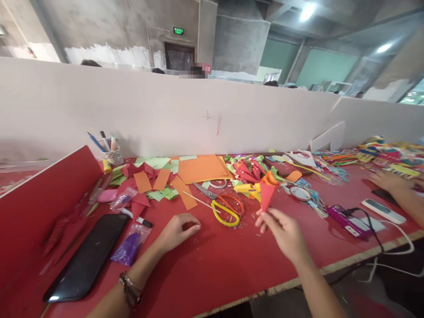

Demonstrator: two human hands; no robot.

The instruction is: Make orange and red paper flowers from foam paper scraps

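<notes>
My right hand (281, 227) pinches the lower tip of a red paper cone (266, 198) with rolled orange paper at its top, holding it upright above the table. My left hand (179, 230) rests on the red table with its fingers curled and thumb drawn in; nothing shows in it. Between the hands lie scissors (228, 213) with one yellow and one orange-red handle, a thin pale stick (201, 202) touching them. Behind the cone is a yellow glue gun (247, 190), partly hidden. Several finished-looking red and green paper pieces (247, 168) are heaped farther back.
Orange paper sheets (202, 169) and cut red, green and orange pieces (142, 182) lie at back left. A black phone (88, 256) and purple packet (127, 248) are at left. A purple power strip (349, 221) with cables and another person's hand (387, 182) are at right.
</notes>
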